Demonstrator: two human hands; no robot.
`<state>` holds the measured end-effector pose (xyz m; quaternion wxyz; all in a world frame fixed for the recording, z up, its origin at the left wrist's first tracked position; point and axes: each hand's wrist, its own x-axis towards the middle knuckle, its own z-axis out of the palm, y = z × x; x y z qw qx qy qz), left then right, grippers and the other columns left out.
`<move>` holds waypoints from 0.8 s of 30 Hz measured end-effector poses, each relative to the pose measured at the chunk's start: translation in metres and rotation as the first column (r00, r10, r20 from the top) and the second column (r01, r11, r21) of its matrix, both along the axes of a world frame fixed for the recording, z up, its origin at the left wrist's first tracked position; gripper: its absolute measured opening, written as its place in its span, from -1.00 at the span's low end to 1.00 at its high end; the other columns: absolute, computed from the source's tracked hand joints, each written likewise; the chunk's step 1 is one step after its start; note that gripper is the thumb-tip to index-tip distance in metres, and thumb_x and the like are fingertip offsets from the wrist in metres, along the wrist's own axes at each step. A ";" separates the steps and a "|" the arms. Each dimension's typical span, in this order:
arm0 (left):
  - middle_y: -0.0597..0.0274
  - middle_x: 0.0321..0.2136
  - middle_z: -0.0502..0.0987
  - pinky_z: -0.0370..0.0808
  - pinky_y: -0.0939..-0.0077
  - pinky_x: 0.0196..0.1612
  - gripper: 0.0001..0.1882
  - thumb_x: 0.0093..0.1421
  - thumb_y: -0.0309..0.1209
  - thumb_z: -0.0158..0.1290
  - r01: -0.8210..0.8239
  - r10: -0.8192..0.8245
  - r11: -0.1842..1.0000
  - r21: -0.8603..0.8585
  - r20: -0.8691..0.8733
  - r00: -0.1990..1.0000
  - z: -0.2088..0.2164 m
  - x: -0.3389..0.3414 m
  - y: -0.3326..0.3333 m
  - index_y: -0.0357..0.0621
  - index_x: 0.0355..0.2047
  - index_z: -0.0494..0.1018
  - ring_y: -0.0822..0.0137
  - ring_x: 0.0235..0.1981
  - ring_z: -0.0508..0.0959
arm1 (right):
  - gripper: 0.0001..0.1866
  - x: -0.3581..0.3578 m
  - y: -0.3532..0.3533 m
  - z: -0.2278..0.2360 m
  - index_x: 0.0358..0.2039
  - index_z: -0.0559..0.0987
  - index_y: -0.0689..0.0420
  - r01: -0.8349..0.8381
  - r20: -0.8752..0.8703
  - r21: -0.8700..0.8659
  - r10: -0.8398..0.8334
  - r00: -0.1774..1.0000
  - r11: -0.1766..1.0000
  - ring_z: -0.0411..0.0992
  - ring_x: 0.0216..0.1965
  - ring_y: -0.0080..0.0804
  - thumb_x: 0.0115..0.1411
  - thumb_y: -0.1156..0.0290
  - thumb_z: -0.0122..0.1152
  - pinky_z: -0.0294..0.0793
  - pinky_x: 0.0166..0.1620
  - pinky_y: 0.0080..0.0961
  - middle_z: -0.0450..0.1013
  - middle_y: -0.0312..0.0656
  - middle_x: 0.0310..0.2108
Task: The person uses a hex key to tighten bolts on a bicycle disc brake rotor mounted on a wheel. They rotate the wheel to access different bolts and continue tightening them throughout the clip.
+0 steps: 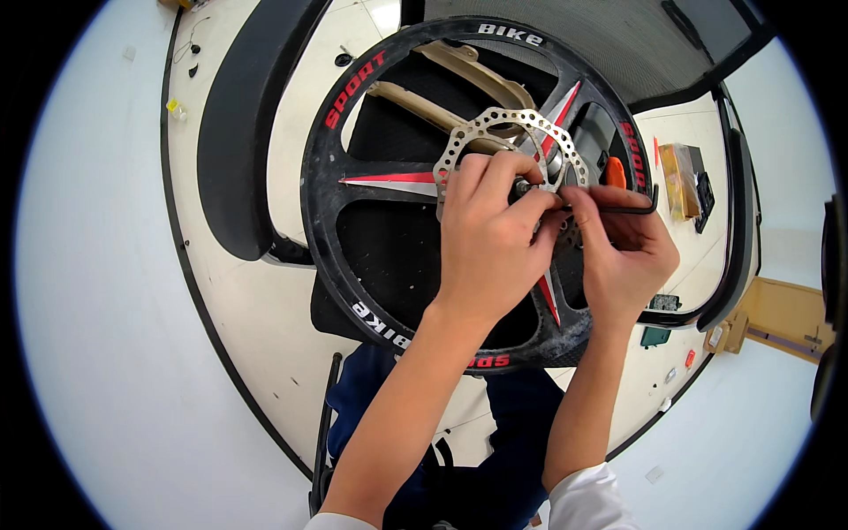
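A black mag-style bicycle wheel (320, 199) with red-and-white trimmed spokes lies on a chair seat in front of me. A silver perforated brake disc (456, 141) sits at its hub. My right hand (629, 252) is closed on a black L-shaped hex key (632, 210), its short bent end pointing up at the right. My left hand (495, 234) reaches over the disc beside the hub, thumb and forefinger pinched together at the key's inner end. Whatever those fingertips grip is hidden. The fingertips of both hands nearly meet.
Behind the disc lies a beige fork-like frame part (424, 104), partly under the wheel. An orange-handled item (615, 173) shows through the spokes. Chair armrests (243, 132) flank the wheel. Boxes (678, 181) and small parts lie on the floor at right; a cardboard box (782, 318) stands farther out.
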<state>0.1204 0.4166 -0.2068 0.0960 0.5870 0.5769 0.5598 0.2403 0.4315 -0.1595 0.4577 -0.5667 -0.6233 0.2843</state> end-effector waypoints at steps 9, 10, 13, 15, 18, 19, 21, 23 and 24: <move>0.23 -0.09 0.47 0.34 0.15 -0.02 -0.76 -0.13 -0.48 0.34 -0.089 0.081 0.994 -0.070 -0.113 0.990 0.007 0.003 -0.006 -0.11 -0.39 0.58 0.11 -0.04 0.40 | -0.79 0.001 0.004 0.000 -0.04 0.55 0.42 -0.191 0.078 -0.009 0.191 0.978 0.981 0.62 -0.19 -0.51 0.37 0.60 0.13 0.59 -0.13 -0.64 0.66 -0.06 -0.23; 0.22 -0.07 0.47 0.33 0.13 0.00 -0.76 -0.12 -0.48 0.33 -0.085 0.073 0.992 -0.091 -0.126 0.989 0.007 0.001 -0.008 -0.11 -0.38 0.58 0.09 -0.02 0.39 | -0.77 0.001 0.004 0.000 0.00 0.52 0.41 -0.220 0.028 -0.013 0.220 0.975 0.975 0.61 -0.16 -0.50 0.38 0.59 0.11 0.60 -0.12 -0.62 0.66 -0.04 -0.20; 0.19 -0.02 0.46 0.29 0.09 0.04 -0.78 -0.08 -0.46 0.30 -0.067 0.047 0.991 -0.120 -0.160 0.986 0.010 -0.003 -0.010 -0.08 -0.35 0.62 0.05 0.04 0.37 | -0.72 0.006 0.005 0.003 0.09 0.40 0.39 -0.216 -0.178 -0.047 0.204 0.963 0.975 0.61 -0.04 -0.28 0.41 0.56 0.03 0.64 -0.03 -0.47 0.61 0.12 -0.09; 0.20 -0.02 0.47 0.30 0.11 0.03 -0.79 -0.07 -0.45 0.30 -0.065 0.040 0.990 -0.124 -0.198 0.979 0.011 -0.004 -0.009 -0.06 -0.35 0.64 0.06 0.04 0.37 | -0.73 0.013 0.007 0.006 0.08 0.37 0.38 -0.179 -0.369 -0.022 0.158 0.916 0.984 0.62 -0.03 -0.17 0.41 0.56 0.01 0.66 0.01 -0.39 0.59 0.19 -0.07; 0.26 -0.03 0.49 0.28 0.14 0.03 -0.83 -0.06 -0.41 0.33 -0.088 0.039 0.983 -0.158 -0.291 0.956 0.014 -0.004 -0.013 -0.04 -0.39 0.67 0.10 0.04 0.37 | -0.75 0.026 0.014 0.012 0.05 0.37 0.35 -0.059 -0.430 -0.038 0.037 0.902 0.998 0.62 -0.04 -0.02 0.40 0.57 -0.02 0.69 0.01 -0.28 0.56 0.29 -0.07; 0.28 -0.03 0.49 0.27 0.14 0.03 -0.84 -0.06 -0.40 0.34 -0.098 0.039 0.981 -0.169 -0.319 0.947 0.014 -0.005 -0.014 -0.04 -0.40 0.68 0.11 0.04 0.37 | -0.76 0.029 0.016 0.012 0.04 0.37 0.35 -0.031 -0.431 -0.033 0.014 0.902 0.999 0.62 -0.04 -0.01 0.39 0.58 -0.02 0.69 0.01 -0.28 0.56 0.30 -0.08; 0.31 -0.06 0.51 0.27 0.18 0.02 -0.86 -0.03 -0.40 0.33 -0.071 0.007 0.984 -0.164 -0.360 0.933 0.015 -0.005 -0.015 -0.09 -0.42 0.67 0.17 0.04 0.38 | -0.76 0.035 0.018 0.015 0.04 0.37 0.34 -0.032 -0.436 -0.024 0.018 0.900 0.999 0.62 -0.04 -0.02 0.39 0.58 -0.03 0.69 0.01 -0.28 0.56 0.30 -0.09; 0.32 -0.07 0.51 0.27 0.20 0.01 -0.87 -0.02 -0.42 0.32 -0.036 -0.026 0.989 -0.143 -0.413 0.910 0.014 -0.003 -0.013 -0.14 -0.42 0.66 0.19 0.04 0.38 | -0.76 0.042 0.020 0.019 0.04 0.37 0.34 -0.027 -0.441 -0.007 0.021 0.897 1.000 0.63 -0.04 -0.02 0.40 0.58 -0.03 0.69 0.02 -0.29 0.57 0.30 -0.09; 0.32 -0.11 0.52 0.28 0.23 0.00 -0.86 0.01 -0.41 0.31 -0.035 -0.017 0.993 -0.115 -0.420 0.907 0.013 -0.002 -0.013 -0.19 -0.42 0.63 0.22 0.01 0.41 | -0.76 0.044 0.021 0.020 0.04 0.38 0.34 -0.027 -0.444 -0.003 0.023 0.895 1.000 0.63 -0.05 -0.03 0.40 0.58 -0.04 0.69 0.02 -0.30 0.57 0.29 -0.10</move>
